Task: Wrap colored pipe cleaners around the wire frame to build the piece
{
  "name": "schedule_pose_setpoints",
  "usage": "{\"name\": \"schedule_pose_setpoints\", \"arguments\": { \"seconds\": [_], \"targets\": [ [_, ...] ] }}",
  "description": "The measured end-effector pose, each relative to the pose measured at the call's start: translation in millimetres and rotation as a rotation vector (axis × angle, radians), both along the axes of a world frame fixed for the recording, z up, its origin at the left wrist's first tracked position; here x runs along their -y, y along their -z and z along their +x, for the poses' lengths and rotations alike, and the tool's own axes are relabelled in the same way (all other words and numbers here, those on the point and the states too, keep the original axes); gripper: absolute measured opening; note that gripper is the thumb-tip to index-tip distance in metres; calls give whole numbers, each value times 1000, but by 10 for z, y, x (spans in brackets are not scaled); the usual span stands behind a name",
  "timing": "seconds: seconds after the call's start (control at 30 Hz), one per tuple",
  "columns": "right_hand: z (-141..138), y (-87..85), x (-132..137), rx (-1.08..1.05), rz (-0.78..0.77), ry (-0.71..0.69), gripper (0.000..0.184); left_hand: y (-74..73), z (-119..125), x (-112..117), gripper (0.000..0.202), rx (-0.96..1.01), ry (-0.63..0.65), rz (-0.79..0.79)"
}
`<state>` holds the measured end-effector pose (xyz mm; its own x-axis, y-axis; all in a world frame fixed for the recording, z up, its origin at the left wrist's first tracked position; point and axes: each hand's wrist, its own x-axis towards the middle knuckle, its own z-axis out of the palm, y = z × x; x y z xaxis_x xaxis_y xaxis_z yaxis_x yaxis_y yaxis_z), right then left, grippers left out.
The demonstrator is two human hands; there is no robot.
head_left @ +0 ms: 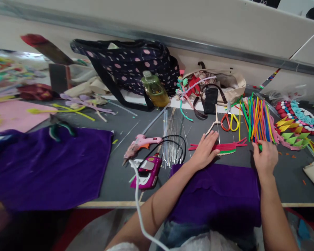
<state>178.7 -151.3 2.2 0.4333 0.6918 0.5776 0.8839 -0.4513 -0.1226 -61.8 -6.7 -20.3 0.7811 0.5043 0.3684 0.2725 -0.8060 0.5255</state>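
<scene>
My left hand [205, 150] lies flat, fingers stretched out, on a small stack of red and green foam strips [226, 147] on the grey table [115, 181]. My right hand [264, 158] is curled, its fingers pinching the near ends of a bundle of coloured pipe cleaners [258, 118]. A piece of purple felt [219, 191] hangs over the table edge between my forearms and onto my lap.
A pink glue gun [142, 143], a small magenta iron [148, 170] with a white cord, a bundle of thin wires [172, 139] and red-yellow scissors [229, 122] lie nearby. Bags [128, 64] stand at the wall. More purple felt [47, 164] covers the left side.
</scene>
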Motion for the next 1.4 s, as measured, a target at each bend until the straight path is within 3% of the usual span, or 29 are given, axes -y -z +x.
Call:
{"name": "schedule_pose_setpoints", "arguments": {
  "seconds": [0.1,0.2,0.33,0.43,0.6,0.7,0.8,0.97,1.03,1.13,1.2,1.27,1.4],
  "targets": [
    [157,16,-28,45,-113,142,45,-38,-29,-36,58,195,-109,-23],
    [224,34,-107,40,-276,160,43,-56,-68,-48,51,365,-222,-53],
    [281,-18,-125,-146,-339,231,40,-72,-111,-18,47,523,-319,-121],
    [343,-87,-28,-384,-216,251,43,-77,-119,9,47,570,-364,-172],
    [316,-165,212,-999,229,73,50,-72,-105,16,44,600,-389,-210],
    [238,-197,344,-1238,361,25,50,-78,-95,6,42,587,-374,-190],
    [192,-222,458,-1152,373,35,49,-103,-84,-1,38,537,-355,-147],
    [94,-248,463,-513,176,253,53,-155,-36,20,30,425,-316,-89],
    [17,-251,311,-277,158,251,51,-158,-7,41,28,391,-281,-64],
    [-99,-233,-140,-245,51,-65,43,-131,27,71,27,313,-225,-12],
    [-149,-207,-549,-259,-52,-190,38,-99,36,84,27,251,-194,27],
    [-174,-178,-968,-275,-198,-207,34,-62,33,88,27,199,-157,73],
    [-172,-129,-1592,-278,-502,-65,30,4,19,85,26,132,-122,148]
  ]
}}
